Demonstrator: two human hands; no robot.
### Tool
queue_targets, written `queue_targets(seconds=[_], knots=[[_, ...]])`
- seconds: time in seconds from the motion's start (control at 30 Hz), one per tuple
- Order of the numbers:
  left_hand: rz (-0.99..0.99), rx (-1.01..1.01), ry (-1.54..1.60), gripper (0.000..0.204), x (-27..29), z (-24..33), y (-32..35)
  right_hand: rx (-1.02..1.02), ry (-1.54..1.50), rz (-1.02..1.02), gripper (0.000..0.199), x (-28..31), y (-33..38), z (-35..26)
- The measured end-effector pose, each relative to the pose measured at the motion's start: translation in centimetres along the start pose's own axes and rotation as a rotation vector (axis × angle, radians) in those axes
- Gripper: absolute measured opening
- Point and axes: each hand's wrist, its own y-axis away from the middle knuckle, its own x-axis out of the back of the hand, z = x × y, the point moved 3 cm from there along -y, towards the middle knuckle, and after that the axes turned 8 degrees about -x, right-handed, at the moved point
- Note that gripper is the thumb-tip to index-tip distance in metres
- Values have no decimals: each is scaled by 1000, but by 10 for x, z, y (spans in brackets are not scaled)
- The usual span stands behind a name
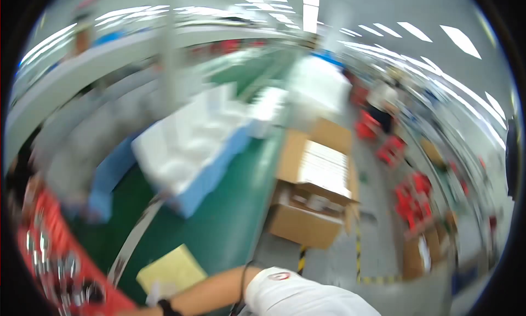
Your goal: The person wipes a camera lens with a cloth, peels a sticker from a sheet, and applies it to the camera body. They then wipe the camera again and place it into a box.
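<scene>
A forearm (213,289) in a white short sleeve, which looks like my right one, crosses the lower edge toward the left. A black band is at its wrist. Past the band my right hand is cut off by the edge and its fingers do not show. Close beyond the wrist lies a red tray (57,228) with shiny metal pieces, heavily blurred. A yellow sheet (174,266) is on the green belt (224,223), partly behind the forearm, with a small whitish blur by it. I cannot make out my left hand.
A blue box with white moulded foam (189,135) stands on the belt; white packs (268,110) sit beyond. Right of the belt is an open cardboard box (307,225) holding white items. Red stools or crates (413,201) and a person (383,99) are farther right.
</scene>
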Motion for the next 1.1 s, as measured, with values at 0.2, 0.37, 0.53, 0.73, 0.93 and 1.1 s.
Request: queue_targets(seconds=[0.2, 0.37, 0.53, 0.73, 0.93, 1.1], knots=[[-202, -331, 86, 36, -69, 47, -21, -192, 191, 223, 27, -14, 41, -23], [-209, -456, 2, 33, -94, 58, -17, -43, 212, 417, 29, -3, 65, -43], [-110, -471, -200, 31, -84, 45, -12, -98, 186, 428, 34, -9, 93, -97], [-17, -438, -467, 28, -63, 33, 11, -130, 150, 404, 34, -5, 95, -84], [101, -398, -707, 26, -49, 26, 27, -163, 124, 408, 32, -4, 96, -82], [181, -388, -887, 23, -35, 24, 35, -192, 110, 428, 31, 0, 88, -72]])
